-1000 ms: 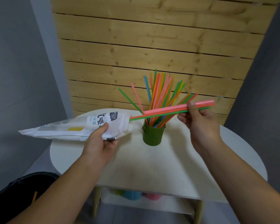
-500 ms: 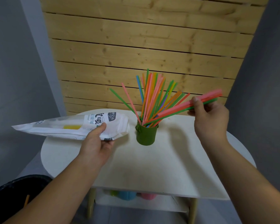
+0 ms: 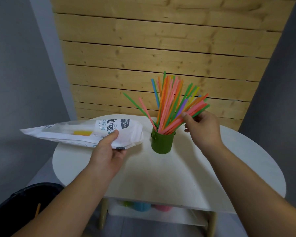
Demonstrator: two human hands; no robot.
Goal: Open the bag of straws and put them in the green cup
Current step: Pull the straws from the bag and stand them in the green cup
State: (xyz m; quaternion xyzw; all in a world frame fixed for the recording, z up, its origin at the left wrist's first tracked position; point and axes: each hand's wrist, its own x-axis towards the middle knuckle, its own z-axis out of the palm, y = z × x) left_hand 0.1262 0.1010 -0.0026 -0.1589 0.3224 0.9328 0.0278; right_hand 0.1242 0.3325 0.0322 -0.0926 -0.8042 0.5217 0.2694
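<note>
A small green cup [image 3: 162, 142] stands on the round white table [image 3: 186, 177], full of coloured straws [image 3: 167, 103] that fan upward. My right hand [image 3: 202, 129] is just right of the cup and pinches a few pink and green straws [image 3: 195, 109] whose lower ends are down in the cup. My left hand [image 3: 108, 151] grips the white straw bag [image 3: 82, 132] near its open end, held level over the table's left edge with the mouth pointing at the cup. One orange straw shows through the bag.
A wooden slat wall [image 3: 152, 48] rises behind the table. A black bin [image 3: 20, 204] sits at the lower left on the floor. Coloured cups [image 3: 142, 206] stand on the shelf under the table top.
My right hand pulled the few straws out of the bag, swung them right and tipped their ends down into the cup. The bag in my left hand barely moved.
</note>
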